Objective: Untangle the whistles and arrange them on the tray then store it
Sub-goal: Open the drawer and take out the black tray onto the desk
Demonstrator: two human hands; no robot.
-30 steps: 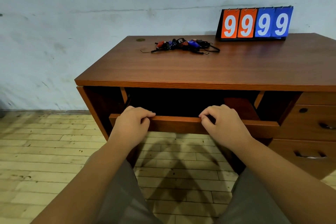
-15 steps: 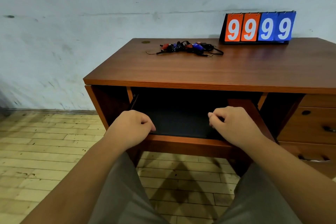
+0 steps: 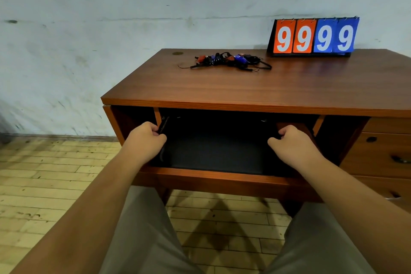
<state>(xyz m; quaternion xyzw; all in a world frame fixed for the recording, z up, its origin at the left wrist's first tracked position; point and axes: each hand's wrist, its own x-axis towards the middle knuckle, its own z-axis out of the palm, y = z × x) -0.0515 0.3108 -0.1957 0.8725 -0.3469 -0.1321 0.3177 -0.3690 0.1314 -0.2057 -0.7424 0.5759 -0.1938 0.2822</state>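
Observation:
A tangle of red and blue whistles (image 3: 229, 61) with black cords lies at the back of the wooden desk (image 3: 255, 87). Below the desktop the middle drawer (image 3: 222, 179) stands pulled out, and a black tray (image 3: 215, 151) lies inside it. My left hand (image 3: 146, 140) grips the tray's left edge, fingers curled round it. On the opposite side, my right hand (image 3: 291, 142) grips the tray's right edge the same way. The tray's back part is lost in shadow under the desktop.
A flip scoreboard (image 3: 313, 36) reading 9999 stands at the desk's back right, against the wall. More drawers (image 3: 382, 155) with dark handles fill the desk's right side. My knees are below the drawer front, over a plank floor.
The drawer has slid out toward me. Both hands left the drawer's front edge, reached inside and took hold of the black tray's side edges.

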